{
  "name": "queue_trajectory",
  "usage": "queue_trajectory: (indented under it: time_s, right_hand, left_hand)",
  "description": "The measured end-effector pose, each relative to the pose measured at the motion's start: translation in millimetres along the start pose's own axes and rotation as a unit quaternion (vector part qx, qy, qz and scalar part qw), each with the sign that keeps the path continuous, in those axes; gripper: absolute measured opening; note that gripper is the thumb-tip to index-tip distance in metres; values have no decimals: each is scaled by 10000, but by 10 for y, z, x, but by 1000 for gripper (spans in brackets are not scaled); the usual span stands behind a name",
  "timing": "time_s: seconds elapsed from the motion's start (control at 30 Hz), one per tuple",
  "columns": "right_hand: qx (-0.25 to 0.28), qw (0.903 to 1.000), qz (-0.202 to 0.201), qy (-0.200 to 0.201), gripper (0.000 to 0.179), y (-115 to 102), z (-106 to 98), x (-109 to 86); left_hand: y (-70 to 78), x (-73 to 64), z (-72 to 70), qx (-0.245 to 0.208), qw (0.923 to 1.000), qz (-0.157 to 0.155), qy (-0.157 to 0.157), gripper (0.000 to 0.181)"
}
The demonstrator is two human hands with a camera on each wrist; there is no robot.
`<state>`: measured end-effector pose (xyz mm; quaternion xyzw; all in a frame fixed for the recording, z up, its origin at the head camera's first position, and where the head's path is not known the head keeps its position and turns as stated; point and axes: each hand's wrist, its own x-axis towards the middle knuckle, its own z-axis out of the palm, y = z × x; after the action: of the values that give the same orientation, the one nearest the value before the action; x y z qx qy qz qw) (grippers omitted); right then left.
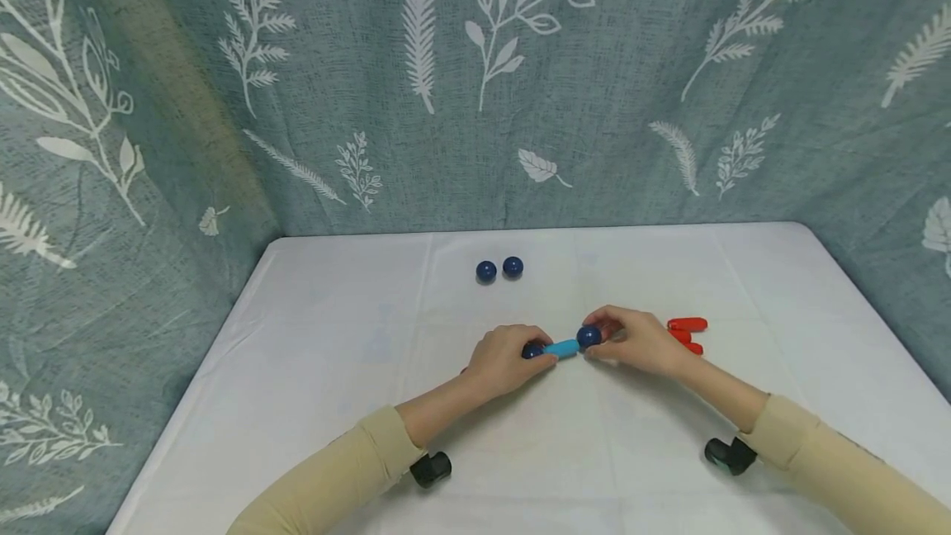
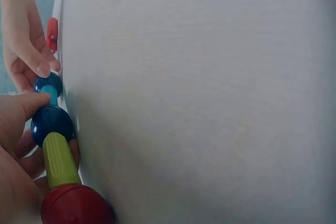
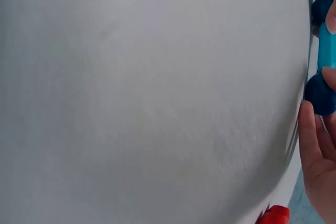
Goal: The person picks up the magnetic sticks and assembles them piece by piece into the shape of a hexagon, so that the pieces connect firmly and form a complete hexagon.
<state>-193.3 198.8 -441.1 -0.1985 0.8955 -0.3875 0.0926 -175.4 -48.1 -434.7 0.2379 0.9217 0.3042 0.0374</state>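
My left hand (image 1: 508, 360) grips a dark blue ball (image 2: 52, 126) and the near part of a light blue rod (image 1: 563, 348). A second dark blue ball (image 1: 589, 336) sits at the rod's other end, pinched between the thumb and fingers of my right hand (image 1: 642, 343). In the left wrist view, a yellow-green ribbed rod (image 2: 60, 161) runs from the left-hand ball to a dark red ball (image 2: 77, 207). These pieces form one line. From the head view, the left hand hides the yellow-green rod and nearly all of the red ball.
Two loose dark blue balls (image 1: 499, 269) lie toward the back of the white-covered table (image 1: 357, 295). Several red rods (image 1: 687, 324) lie just beyond the right hand. A patterned curtain (image 1: 461, 163) stands behind the table's back edge.
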Motion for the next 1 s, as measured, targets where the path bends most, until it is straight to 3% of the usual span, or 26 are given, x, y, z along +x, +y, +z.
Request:
queue_trajectory:
  time_s: [0.33, 0.57, 0.8, 1.0]
  right_hand:
    - [268, 9995, -101, -160, 36, -28, 30, -25]
    - [394, 9989, -30, -267, 38, -44, 48, -37]
    - [503, 9986, 73, -133, 37, -53, 60, -60]
    - [551, 9983, 171, -114, 36, -54, 3, -98]
  left_hand:
    - [-38, -16, -3, -54, 10000, -44, 40, 21]
    - [-38, 9, -52, 52, 9999, -118, -94, 23]
    - [146, 149, 3, 139, 9995, -27, -278, 39]
    - [270, 225, 100, 108, 9991, -162, -382, 39]
